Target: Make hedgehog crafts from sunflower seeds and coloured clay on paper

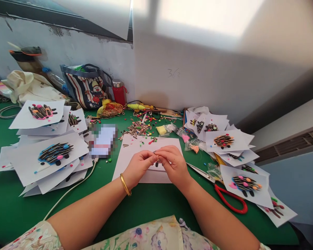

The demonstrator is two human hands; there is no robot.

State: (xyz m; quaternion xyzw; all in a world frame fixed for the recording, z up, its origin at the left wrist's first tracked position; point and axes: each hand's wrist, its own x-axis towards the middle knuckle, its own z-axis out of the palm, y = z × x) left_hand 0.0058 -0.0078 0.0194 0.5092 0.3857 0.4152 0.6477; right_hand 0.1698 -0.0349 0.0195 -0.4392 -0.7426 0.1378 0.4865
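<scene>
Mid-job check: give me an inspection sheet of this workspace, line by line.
Surface: green table, busy toward the back and both sides.
Job's things: white sheet under the hands; striped seeds mostly beyond it.
Clutter: phone left; red-handled scissors right.
Grip: left hand and right hand, fingertips together over the sheet; anything pinched is too small to identify.
Cables: white cable from the phone toward the left sleeve.
Surroundings: striped bag and red flask before the wall.

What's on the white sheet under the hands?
Sheet: small coloured bits near its far edge, a dark piece between left hand and right hand. Whatever they cover is hidden.
</scene>
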